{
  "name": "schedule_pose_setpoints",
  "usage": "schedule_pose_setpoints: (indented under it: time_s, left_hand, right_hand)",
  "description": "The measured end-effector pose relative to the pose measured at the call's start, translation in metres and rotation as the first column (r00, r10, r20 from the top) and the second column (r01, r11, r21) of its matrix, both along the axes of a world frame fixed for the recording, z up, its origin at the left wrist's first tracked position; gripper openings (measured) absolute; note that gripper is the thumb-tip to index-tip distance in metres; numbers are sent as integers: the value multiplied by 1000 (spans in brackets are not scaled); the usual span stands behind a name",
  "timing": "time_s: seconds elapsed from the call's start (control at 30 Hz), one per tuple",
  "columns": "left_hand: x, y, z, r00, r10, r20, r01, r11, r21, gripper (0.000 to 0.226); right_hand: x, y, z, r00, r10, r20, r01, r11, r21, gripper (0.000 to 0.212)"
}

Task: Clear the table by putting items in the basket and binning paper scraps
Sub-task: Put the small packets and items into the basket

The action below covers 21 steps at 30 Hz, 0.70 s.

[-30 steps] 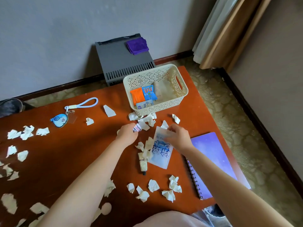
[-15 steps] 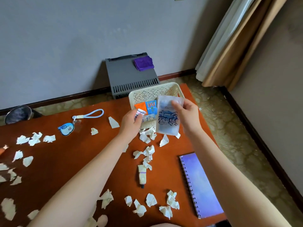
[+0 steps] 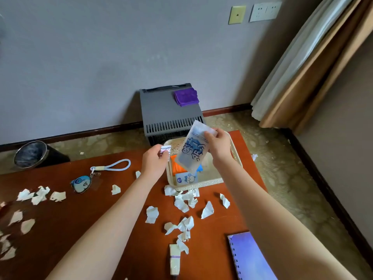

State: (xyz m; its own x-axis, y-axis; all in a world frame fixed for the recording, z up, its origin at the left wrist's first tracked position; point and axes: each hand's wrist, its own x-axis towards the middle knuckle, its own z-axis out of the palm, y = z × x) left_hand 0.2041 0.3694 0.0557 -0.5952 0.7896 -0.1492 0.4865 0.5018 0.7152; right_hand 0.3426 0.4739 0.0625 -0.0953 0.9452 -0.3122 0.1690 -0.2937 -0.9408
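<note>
Head view.
- Right hand [image 3: 219, 147]: gripped a translucent pouch [image 3: 192, 151] with blue lettering by its upper edge, held tilted above the basket [image 3: 201, 183].
- Left hand [image 3: 154, 161]: pinched a small pink-and-white item [image 3: 166, 148] at the basket's left rim.
- Basket: stood at the table's [image 3: 80, 219] far edge and held an orange packet [image 3: 176, 168] and a cartoon card [image 3: 186, 178].
- Paper scraps [image 3: 182, 205]: lay strewn over the table.
- Keychain [image 3: 82, 183], tube [image 3: 174, 261], notebook [image 3: 250, 257]: lay on the table.
- Bin [image 3: 32, 155]: stood on the floor, far left.
</note>
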Motion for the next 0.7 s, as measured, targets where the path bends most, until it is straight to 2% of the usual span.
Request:
schedule_pose_setpoints:
  time_s: [0.07,0.2,0.3,0.37,0.47,0.5,0.53,0.6,0.7]
  left_hand:
    - [-6,2,-2,999,34,0,-34,999,2,24]
    - [-14,7,-11,1000,11,16,-12,1000,12,20]
    - [-15,10,-19,999,-10,43,10,1000,20,21]
    - [-14,11,-22,999,-14,49,14,1000,18,20]
    - [-12,12,-24,998,-23,53,22,1000,19,17]
    - [-12,12,-24,998,-26,56,25,999,26,16]
    - [-12,11,-25,998,-28,59,26,999,36,15]
    - [-12,11,-26,998,-26,50,23,998,62,14]
    - [-11,12,-24,999,-12,46,8,996,89,17]
  right_hand:
    - [-8,0,-17,998,-65,15,66,993,-95,7]
    - [-12,-5,-48,983,-176,57,185,947,-264,19]
    - [-12,-5,-67,976,-219,9,203,888,-413,20]
    - [-12,-2,-78,978,-203,47,203,872,-446,20]
    - [-12,-1,-84,970,-52,238,154,888,-433,29]
    - [-10,-1,-86,938,51,344,93,916,-389,37]
    - [-9,-2,-86,864,169,475,1,942,-336,46]
    - [-5,-1,-88,642,327,694,-198,945,-262,58]
    - [-2,4,-93,394,399,828,-332,902,-277,61]
